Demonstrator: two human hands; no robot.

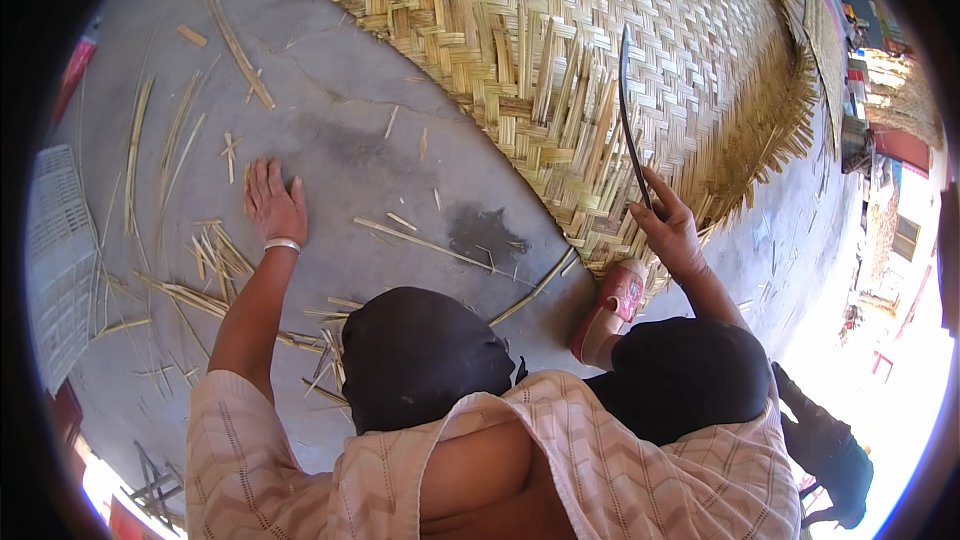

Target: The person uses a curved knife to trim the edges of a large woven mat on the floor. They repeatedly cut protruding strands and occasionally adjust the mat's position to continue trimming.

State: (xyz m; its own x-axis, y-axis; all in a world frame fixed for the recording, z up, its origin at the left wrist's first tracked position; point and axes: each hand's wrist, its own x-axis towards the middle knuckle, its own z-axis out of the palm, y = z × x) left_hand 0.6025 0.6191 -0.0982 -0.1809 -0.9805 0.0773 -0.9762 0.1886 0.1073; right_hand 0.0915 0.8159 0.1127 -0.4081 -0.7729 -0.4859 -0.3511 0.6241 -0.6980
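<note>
A large woven mat (pixel 560 60) of pale split strips covers the floor ahead and to the right, with loose strip ends (pixel 575 90) standing up from its weave. My right hand (pixel 670 227) is closed round the lower end of a long, thin, dark curved blade (pixel 625 105), which points away from me over the mat. Off to the left, my left hand (pixel 273 202) reaches down over the grey floor, fingers extended and nothing visibly gripped. Beside its little finger is a small tan strip (pixel 247 180). A silver bracelet (pixel 282 243) circles that wrist.
Loose strips (pixel 225 250) and offcuts litter the grey floor (pixel 340 170) around my left arm. My foot in a red shoe (pixel 618 295) is at the mat's near corner. A white slatted panel (pixel 58 260) stands far left. A dark figure or animal (pixel 835 450) is at lower right.
</note>
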